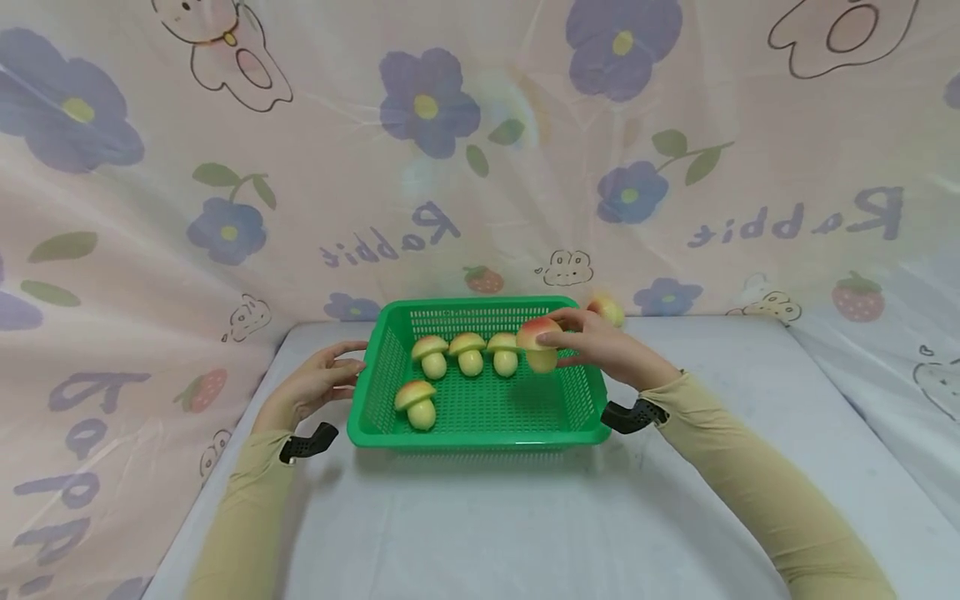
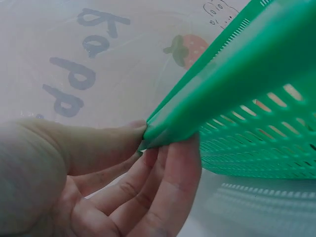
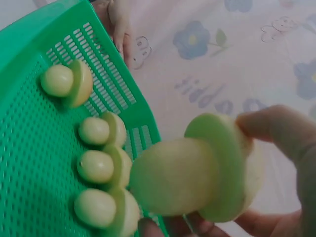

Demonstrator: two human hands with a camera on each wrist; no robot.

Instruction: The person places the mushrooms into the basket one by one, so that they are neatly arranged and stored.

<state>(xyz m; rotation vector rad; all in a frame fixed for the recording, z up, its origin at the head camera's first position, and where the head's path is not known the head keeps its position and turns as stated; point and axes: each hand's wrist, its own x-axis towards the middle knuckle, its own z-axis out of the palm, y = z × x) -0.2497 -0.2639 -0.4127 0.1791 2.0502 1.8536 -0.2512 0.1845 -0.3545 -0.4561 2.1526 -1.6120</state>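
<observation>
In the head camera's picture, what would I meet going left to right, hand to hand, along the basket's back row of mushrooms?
Left hand → back-left mushroom → back-middle mushroom → back-right mushroom → held mushroom → right hand.

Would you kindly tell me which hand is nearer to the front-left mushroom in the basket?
Left: the left hand pinches the basket by its rim, left of the front-left mushroom; the right hand is farther, to its right, holding another mushroom.
</observation>
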